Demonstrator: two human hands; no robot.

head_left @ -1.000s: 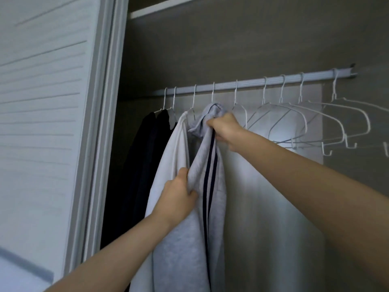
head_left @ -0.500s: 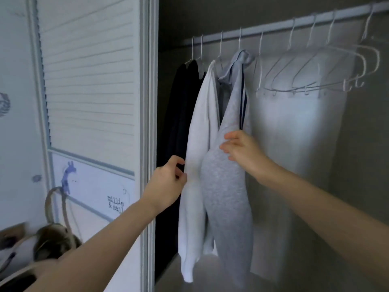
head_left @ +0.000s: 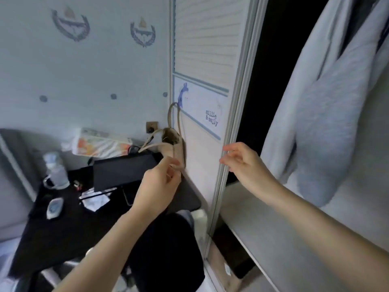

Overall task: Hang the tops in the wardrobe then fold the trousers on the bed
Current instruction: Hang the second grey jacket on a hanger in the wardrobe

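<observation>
Both hands — left (head_left: pixel 162 182), right (head_left: pixel 242 161) — are being held loose, grasping nothing; the bag (head_left: pixel 174 148) is risking being snagged.

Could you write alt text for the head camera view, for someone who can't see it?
Two bare hands, left hand and right hand, hover empty beside an open wardrobe door. A grey top hangs inside at right; a cluttered dark desk sits at left.

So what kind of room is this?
Most likely a bedroom, perhaps a child's: a wardrobe door with a cartoon sticker, tops hanging inside, crest-patterned wallpaper, and a cluttered dark table.
</observation>
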